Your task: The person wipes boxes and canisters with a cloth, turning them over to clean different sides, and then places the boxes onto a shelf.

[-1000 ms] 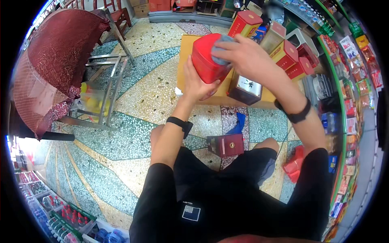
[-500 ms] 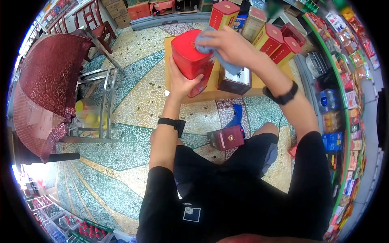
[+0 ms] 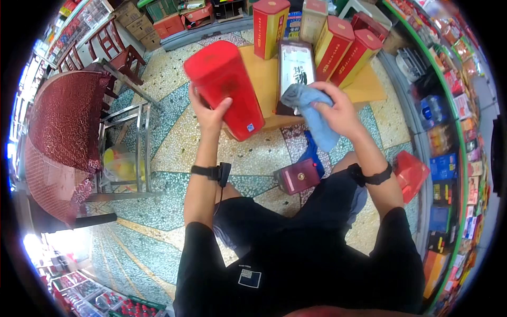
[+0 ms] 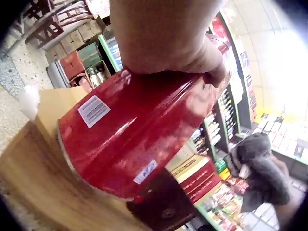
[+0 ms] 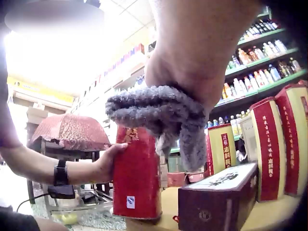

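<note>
My left hand (image 3: 207, 113) grips a tall red tin (image 3: 232, 87) by its side, the thumb lying across its front. The tin leans at the near left edge of the low table; in the left wrist view a white barcode label shows on the tin (image 4: 130, 132) near its bottom. To the right, my right hand (image 3: 340, 113) holds a bunched blue-grey cloth (image 3: 322, 129), apart from the tin, with one end hanging down. In the right wrist view the fuzzy cloth (image 5: 159, 108) covers most of the fingers. Behind the cloth lies a dark box (image 3: 296, 63) with a white, lettered top.
Several red and yellow tins (image 3: 338, 45) stand along the back and right of the wooden table (image 3: 367, 94). A maroon box (image 3: 298, 177) sits on the floor between the legs. Stocked shelves (image 3: 470, 174) line the right side; a cloth-draped metal frame (image 3: 63, 121) stands left.
The right hand has drawn the cloth off the red tin's top and moved down and right. The left hand has shifted left with the tin, and more of its front shows.
</note>
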Motion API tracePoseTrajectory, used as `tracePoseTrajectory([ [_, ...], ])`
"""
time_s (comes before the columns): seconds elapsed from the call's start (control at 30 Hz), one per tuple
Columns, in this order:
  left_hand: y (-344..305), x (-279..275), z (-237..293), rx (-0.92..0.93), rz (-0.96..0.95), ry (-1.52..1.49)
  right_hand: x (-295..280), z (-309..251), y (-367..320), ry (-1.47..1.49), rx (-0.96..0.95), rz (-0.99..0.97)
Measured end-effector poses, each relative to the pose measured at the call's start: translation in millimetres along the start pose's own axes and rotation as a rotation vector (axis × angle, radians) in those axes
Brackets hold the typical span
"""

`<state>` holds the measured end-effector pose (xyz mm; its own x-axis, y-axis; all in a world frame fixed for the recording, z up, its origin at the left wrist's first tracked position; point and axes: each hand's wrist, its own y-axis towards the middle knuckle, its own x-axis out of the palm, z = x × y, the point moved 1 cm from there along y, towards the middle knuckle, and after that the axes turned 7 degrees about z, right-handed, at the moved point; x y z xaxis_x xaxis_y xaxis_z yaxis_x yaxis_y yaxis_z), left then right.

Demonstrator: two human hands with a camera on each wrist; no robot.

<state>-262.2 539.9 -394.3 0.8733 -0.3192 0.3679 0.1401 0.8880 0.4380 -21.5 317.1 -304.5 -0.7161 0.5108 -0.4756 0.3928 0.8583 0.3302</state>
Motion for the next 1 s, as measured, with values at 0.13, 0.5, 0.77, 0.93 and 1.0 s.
tracePoseTrajectory([
  [0.13,-18,-25,38,-0.137,-0.029,-0.319,-6,1,-2,0.389,0.045,0.020],
  [0.5,-115,13,40,-0.744,-0.113,-1.035,75,-148,68,0.044,-0.794,-0.298],
  [0.77,-150,-3,46,-0.780,-0.027,-1.172,91,-124,-19,-0.088,-1.080,-0.413],
  [0.93,-150,-10,44,-0.754,-0.006,-1.193,65,-119,-81,0.056,-1.160,-0.633],
  [1.0,-151,-7,43,-0.765,-0.004,-1.208,63,-120,-92,0.073,-1.181,-0.641],
])
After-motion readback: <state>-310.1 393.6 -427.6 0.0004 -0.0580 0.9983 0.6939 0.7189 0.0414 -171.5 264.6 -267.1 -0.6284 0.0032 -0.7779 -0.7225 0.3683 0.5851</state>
